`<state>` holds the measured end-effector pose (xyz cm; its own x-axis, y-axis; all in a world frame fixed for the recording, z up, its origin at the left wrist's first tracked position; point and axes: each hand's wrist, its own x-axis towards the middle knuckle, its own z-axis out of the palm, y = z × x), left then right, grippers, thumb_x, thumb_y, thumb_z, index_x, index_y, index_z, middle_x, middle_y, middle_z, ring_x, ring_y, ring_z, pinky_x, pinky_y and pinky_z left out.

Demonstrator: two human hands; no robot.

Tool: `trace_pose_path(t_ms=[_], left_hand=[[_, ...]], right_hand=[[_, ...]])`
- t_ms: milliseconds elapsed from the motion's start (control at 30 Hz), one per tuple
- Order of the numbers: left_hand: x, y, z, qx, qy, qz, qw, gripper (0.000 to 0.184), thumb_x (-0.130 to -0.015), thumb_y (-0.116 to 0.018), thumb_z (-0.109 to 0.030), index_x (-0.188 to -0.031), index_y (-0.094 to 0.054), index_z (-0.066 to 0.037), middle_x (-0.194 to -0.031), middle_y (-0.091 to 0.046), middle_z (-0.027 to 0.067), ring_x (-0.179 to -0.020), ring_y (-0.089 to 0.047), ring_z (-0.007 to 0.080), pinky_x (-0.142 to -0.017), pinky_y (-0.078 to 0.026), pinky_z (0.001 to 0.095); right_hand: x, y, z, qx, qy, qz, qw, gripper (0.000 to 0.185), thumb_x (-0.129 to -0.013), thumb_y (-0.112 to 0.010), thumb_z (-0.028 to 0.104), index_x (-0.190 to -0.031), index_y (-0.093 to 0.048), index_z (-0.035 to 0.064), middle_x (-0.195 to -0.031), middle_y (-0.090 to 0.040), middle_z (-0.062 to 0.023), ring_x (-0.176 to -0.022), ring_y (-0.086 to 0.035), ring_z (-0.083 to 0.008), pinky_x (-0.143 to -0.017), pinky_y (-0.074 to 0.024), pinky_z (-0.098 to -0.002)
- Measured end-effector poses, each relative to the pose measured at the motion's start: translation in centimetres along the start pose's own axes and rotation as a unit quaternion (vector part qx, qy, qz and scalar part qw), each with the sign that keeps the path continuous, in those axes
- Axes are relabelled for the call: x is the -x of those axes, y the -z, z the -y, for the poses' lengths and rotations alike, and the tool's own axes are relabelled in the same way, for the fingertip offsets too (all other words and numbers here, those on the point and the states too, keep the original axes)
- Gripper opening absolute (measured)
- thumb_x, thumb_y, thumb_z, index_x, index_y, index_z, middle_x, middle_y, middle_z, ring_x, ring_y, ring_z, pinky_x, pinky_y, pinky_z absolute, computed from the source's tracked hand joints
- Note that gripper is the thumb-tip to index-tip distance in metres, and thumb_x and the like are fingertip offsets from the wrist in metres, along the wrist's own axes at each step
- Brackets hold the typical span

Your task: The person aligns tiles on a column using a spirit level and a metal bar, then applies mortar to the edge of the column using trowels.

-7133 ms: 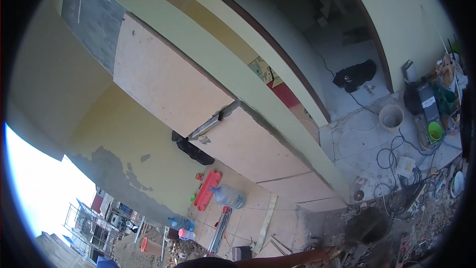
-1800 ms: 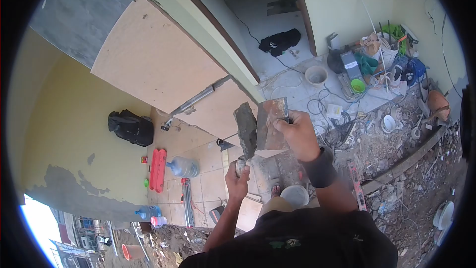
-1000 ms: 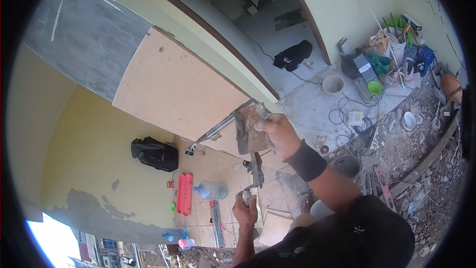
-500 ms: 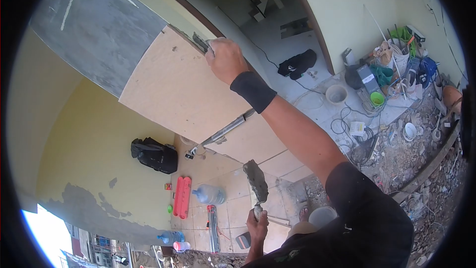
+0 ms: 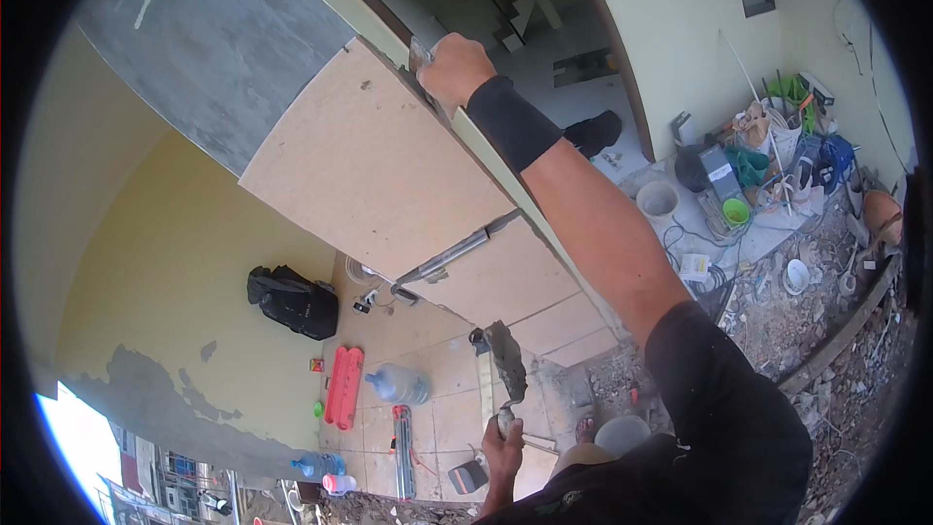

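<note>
Tiled floor (image 5: pixel 384 335) below; beige tile (image 5: pixel 360 165) in place, its edge filling seemingly partial, adjoining grey surface (image 5: pixel 214 39) apparently untiled; left hand (image 5: pixel 501 447) closed round mortar-loaded trowel (image 5: pixel 505 360); right hand (image 5: pixel 457 68) clasping flat piece (image 5: pixel 421 53) near tile's edge.

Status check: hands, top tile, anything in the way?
Left hand: gripping trowel, grey mortar on blade. Right hand: gripping flat tool at large tile's edge. Right hand partly blocks view of tool.
</note>
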<state>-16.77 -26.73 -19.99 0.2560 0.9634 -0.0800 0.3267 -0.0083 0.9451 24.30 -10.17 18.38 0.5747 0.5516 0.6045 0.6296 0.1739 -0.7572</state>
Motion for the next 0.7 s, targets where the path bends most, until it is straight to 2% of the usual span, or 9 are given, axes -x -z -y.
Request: trace_pose_path(t_ms=[100,167,233,367,433,467,533,633,700], left_hand=[[-0.2,0.2,1.0,-0.018,-0.005,-0.002,1.0,0.022,-0.09,-0.069,-0.02,-0.09,-0.058,0.0,-0.064,-0.056,0.003,-0.055,-0.053,0.01,-0.05,-0.043,0.0286],[-0.3,0.0,0.9,-0.006,-0.005,-0.001,1.0,0.022,-0.09,-0.068,-0.02,-0.09,-0.058,-0.001,-0.063,-0.056,0.0028,-0.055,-0.053,0.0099,-0.05,-0.043,0.0284],[-0.5,0.0,0.7,0.002,-0.001,-0.003,1.0,0.022,-0.09,-0.068,-0.02,-0.09,-0.058,-0.001,-0.063,-0.056,0.0026,-0.054,-0.052,0.0099,-0.049,-0.043,0.0283],[-0.5,0.1,0.1,0.02,0.017,0.006,1.0,0.019,-0.091,-0.067,-0.017,-0.091,-0.057,-0.001,-0.064,-0.054,0.0018,-0.053,-0.05,0.0093,-0.048,-0.041,0.0279],[-0.5,0.0,-0.4,0.034,0.027,0.006,0.999,0.018,-0.091,-0.066,-0.015,-0.091,-0.056,-0.001,-0.064,-0.053,0.0015,-0.052,-0.049,0.0089,-0.048,-0.041,0.0276],[-0.4,-0.1,-0.8,0.045,0.025,0.003,0.999,0.016,-0.092,-0.066,-0.014,-0.091,-0.056,-0.001,-0.064,-0.053,0.0013,-0.052,-0.048,0.0084,-0.047,-0.04,0.0273],[-0.1,0.0,-0.9,0.055,0.023,-0.002,0.998,0.015,-0.092,-0.065,-0.013,-0.091,-0.056,-0.001,-0.064,-0.052,0.0011,-0.052,-0.048,0.008,-0.047,-0.04,0.0269],[-0.4,0.2,-0.7,0.045,0.026,-0.005,0.999,0.015,-0.092,-0.065,-0.013,-0.091,-0.056,-0.001,-0.064,-0.053,0.0012,-0.052,-0.048,0.0079,-0.046,-0.04,0.0265],[-0.3,0.3,-0.6,0.037,0.011,-0.006,0.999,0.016,-0.093,-0.064,-0.014,-0.092,-0.056,-0.001,-0.064,-0.054,0.0013,-0.051,-0.049,0.0085,-0.046,-0.04,0.0266]], right_hand=[[-1.9,1.1,1.5,-0.035,-0.015,0.051,0.998,0.033,-0.076,-0.062,0.021,-0.084,-0.068,-0.01,-0.092,-0.069,-0.0281,-0.089,-0.069,-0.0399,-0.081,-0.0553,-0.041],[-2.9,1.5,1.3,-0.053,0.007,0.021,0.998,0.033,-0.077,-0.063,0.022,-0.08,-0.068,-0.0098,-0.09,-0.069,-0.0274,-0.087,-0.069,-0.0389,-0.08,-0.0554,-0.0404],[-3.4,1.6,0.7,-0.133,0.009,-0.001,0.991,0.033,-0.077,-0.064,0.024,-0.08,-0.069,-0.009,-0.091,-0.069,-0.0278,-0.087,-0.069,-0.0391,-0.079,-0.0557,-0.0408],[-2.2,0.6,0.7,-0.103,0.026,-0.056,0.993,0.031,-0.079,-0.062,0.021,-0.082,-0.069,-0.0088,-0.092,-0.069,-0.0283,-0.087,-0.068,-0.0409,-0.08,-0.0554,-0.0418],[-1.1,-1.8,0.7,-0.033,0.104,-0.116,0.987,0.022,-0.083,-0.061,0.016,-0.085,-0.07,-0.0034,-0.082,-0.067,-0.0253,-0.078,-0.066,-0.0418,-0.074,-0.0528,-0.0419],[-0.1,-2.4,0.9,-0.033,0.103,-0.117,0.987,0.022,-0.083,-0.061,0.016,-0.085,-0.07,-0.0034,-0.082,-0.067,-0.0253,-0.078,-0.066,-0.0418,-0.074,-0.0528,-0.0419],[2.0,-3.6,1.3,-0.037,0.208,-0.187,0.96,0.021,-0.081,-0.06,0.017,-0.081,-0.066,-0.0038,-0.078,-0.064,-0.0269,-0.075,-0.062,-0.0441,-0.072,-0.051,-0.0455],[3.9,-0.1,0.8,-0.131,0.176,-0.153,0.964,0.021,-0.081,-0.06,0.016,-0.079,-0.063,-0.0044,-0.075,-0.061,-0.0271,-0.073,-0.06,-0.0449,-0.071,-0.0492,-0.0481],[1.6,0.8,0.4,-0.082,0.169,-0.175,0.967,0.021,-0.082,-0.06,0.017,-0.083,-0.066,-0.0035,-0.079,-0.063,-0.0265,-0.074,-0.061,-0.0446,-0.071,-0.0492,-0.0475]])
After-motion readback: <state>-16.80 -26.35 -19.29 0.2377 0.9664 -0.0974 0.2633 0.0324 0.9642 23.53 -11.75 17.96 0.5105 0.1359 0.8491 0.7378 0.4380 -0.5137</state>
